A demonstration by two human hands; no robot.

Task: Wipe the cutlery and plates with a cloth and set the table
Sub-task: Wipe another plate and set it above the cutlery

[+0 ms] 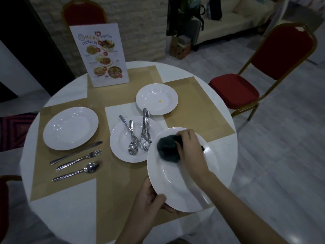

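My left hand (pixel 151 199) grips the near rim of a white plate (pixel 186 187), held tilted above the table's near right side. My right hand (pixel 190 148) holds a dark bunched cloth (pixel 168 148) against the plate's upper face. A middle plate (pixel 121 138) carries several spoons and forks (pixel 140 136). On the left placemat sits another white plate (pixel 70 127), with a knife (pixel 75 153), fork (pixel 79 159) and spoon (pixel 77 171) laid beside it. A far plate (pixel 156 98) bears a small yellow speck.
The round white table (pixel 58 208) has tan placemats (pixel 123 182) on it. A standing menu card (pixel 100 53) is at the back. Red chairs stand behind the menu (pixel 84 13), at the right (pixel 263 71) and at the near left edge (pixel 3 205).
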